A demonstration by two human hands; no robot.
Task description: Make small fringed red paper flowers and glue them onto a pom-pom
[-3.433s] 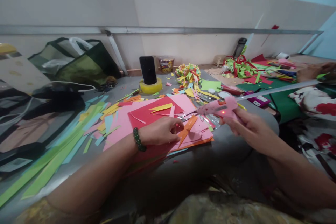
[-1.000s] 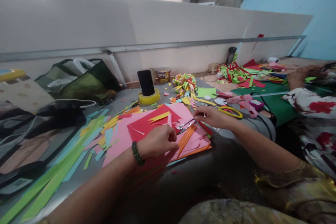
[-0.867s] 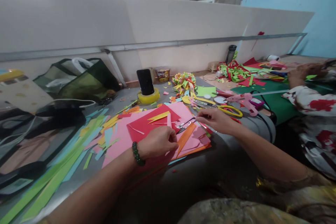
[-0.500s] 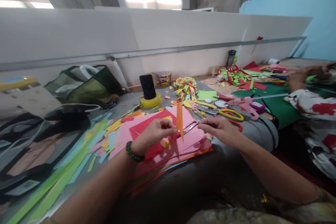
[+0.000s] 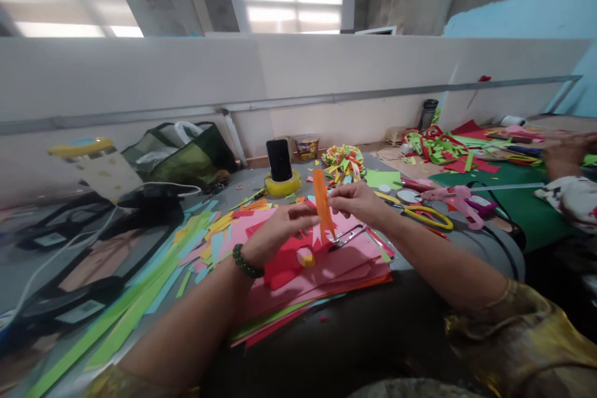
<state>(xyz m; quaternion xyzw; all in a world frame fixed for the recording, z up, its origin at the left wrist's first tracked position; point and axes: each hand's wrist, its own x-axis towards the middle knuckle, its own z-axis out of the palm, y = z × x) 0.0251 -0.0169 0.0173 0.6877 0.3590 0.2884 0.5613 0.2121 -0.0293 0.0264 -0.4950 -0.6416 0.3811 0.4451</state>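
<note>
Between my two hands stands an orange paper strip (image 5: 321,196), upright above a stack of pink paper (image 5: 336,267). My left hand (image 5: 289,230) pinches the strip from its left side. From the right, the fingertips of my right hand (image 5: 357,204) close on the strip's edge. Below them, a small metal tool (image 5: 347,237), perhaps snips or tweezers, rests on the pink sheets. A red sheet (image 5: 282,264) lies under my left hand, with a small yellow and pink paper piece (image 5: 306,257) on it.
A phone (image 5: 278,160) leans in a yellow tape roll (image 5: 282,183) behind the paper. Yellow-handled scissors (image 5: 426,216) and a pink glue gun (image 5: 461,202) lie to the right. Long green strips (image 5: 135,298) spread leftward. A co-worker's hand (image 5: 566,155) is at far right.
My right hand has moved left and up, from beside the metal tool to the orange strip. The view has shifted slightly, moving the scene right and down.
</note>
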